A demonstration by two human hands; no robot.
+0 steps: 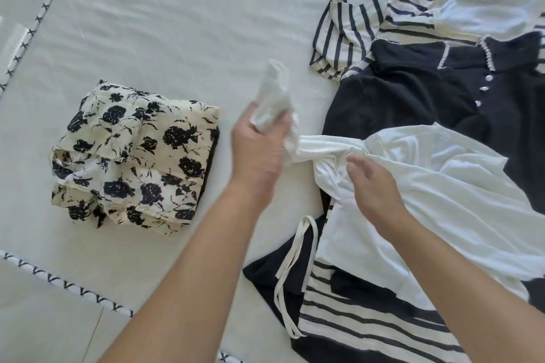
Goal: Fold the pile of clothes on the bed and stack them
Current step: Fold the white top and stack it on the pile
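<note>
While my left hand [259,144] curls its fingers round a bunched, ribbed end of the white top [427,174], lifting that crumpled tip off the pale bed sheet [165,38], my right hand [374,186] hovers loose and half-open over the same soft garment, gripping nothing that I can see. Left of both sits the folded floral garment [132,156], a squarish cream bundle with black blooms, and to the right sprawl the black button-front garment [427,91] and striped knit top [354,26], unfolded and overlapping.
</note>
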